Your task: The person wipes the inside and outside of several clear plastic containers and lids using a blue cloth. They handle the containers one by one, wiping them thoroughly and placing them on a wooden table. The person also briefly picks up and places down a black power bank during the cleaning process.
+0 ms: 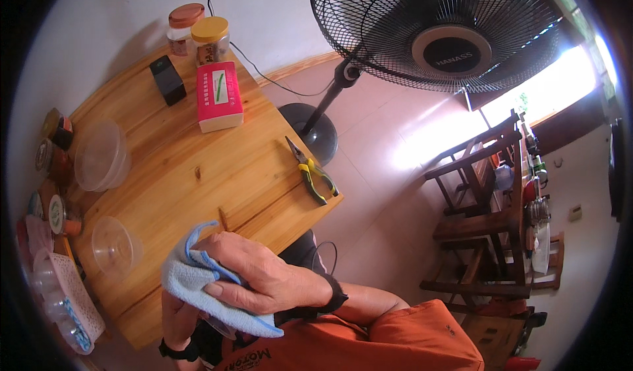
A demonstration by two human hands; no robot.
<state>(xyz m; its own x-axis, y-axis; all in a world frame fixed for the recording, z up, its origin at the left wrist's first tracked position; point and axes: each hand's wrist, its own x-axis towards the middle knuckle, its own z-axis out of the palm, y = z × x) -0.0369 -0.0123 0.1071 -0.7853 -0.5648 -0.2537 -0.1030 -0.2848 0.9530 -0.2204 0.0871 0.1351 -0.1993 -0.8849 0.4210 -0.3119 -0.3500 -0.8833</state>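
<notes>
A light-blue cloth (pixel 190 277) with darker blue edging is bunched under my right hand (pixel 262 277), whose fingers press and grip it. My left hand (pixel 178 319) is below the cloth, and its fingers are largely hidden. Beside it a bit of clear plastic rim (pixel 221 327) shows beneath the cloth, apparently part of a container held in that hand. Both hands are over the near edge of the wooden table (pixel 163 193). A small clear plastic bowl (pixel 113 247) rests on the tabletop left of the cloth. Larger clear bowls (pixel 101 156), nested together, are farther back.
Long-nose pliers (pixel 311 173) lie at the table's right corner. Toward the back are a pink box (pixel 219 96), a black box (pixel 168 80) and lidded jars (pixel 210 37). Jars (pixel 53 161) and a pink basket (pixel 79 292) line the left. A floor fan (pixel 445 49) stands beyond.
</notes>
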